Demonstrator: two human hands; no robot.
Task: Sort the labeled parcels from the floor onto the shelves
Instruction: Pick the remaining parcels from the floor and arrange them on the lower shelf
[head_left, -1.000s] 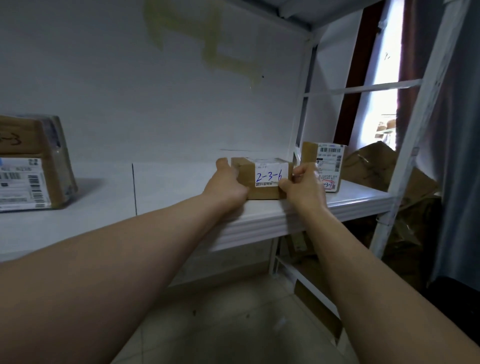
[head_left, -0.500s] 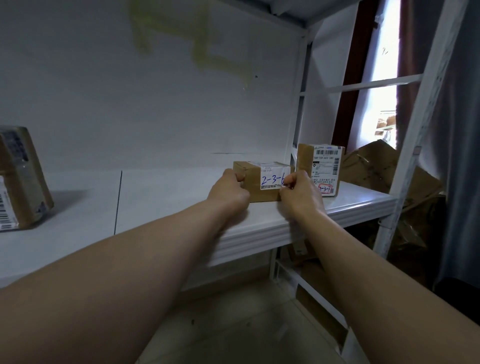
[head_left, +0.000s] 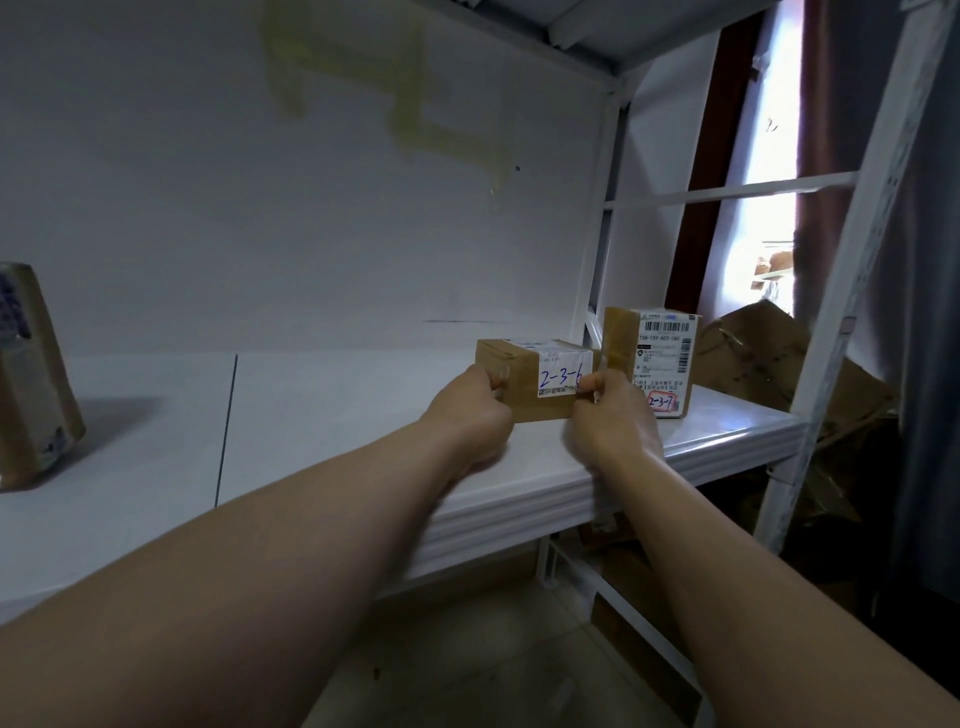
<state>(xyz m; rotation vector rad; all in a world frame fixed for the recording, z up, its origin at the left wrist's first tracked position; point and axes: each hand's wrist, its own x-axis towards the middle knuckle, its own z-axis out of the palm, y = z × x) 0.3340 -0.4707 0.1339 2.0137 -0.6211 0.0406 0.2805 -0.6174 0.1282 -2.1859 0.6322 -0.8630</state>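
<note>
Left fingers (head_left: 489, 378) curl at the front-left corner of the 2-3-6 parcel (head_left: 527, 364), thumb on the front face; the rest go round the left side and are hidden. Right fingers (head_left: 592, 385) pinch the front-right corner and cover the label's edge. The left hand (head_left: 467, 413) and right hand (head_left: 618, 418) both look to be gripping, though with the blur the contact may be light. The parcel sits flat on the white shelf (head_left: 337, 410), handwritten label facing the camera. It is a bit farther back from the front lip than a second ago, and more of the "6" shows than half a second ago. The view has swung right, so the left parcel (head_left: 31, 379) is now cut off by the frame edge. The 2-3-7 parcel (head_left: 662, 358) stands upright just right of the held one, with the right hand in front of its lower left corner. Crumpled cardboard (head_left: 769, 358) lies behind it, past the shelf end. A white upright post (head_left: 852, 291) crosses in front of the bright window (head_left: 769, 156) and a dark curtain (head_left: 924, 312). The white wall (head_left: 208, 234) carries yellowish tape marks (head_left: 415, 114). The forearms block the shelf's front lip, and the tiled floor (head_left: 493, 670) shows below.
</note>
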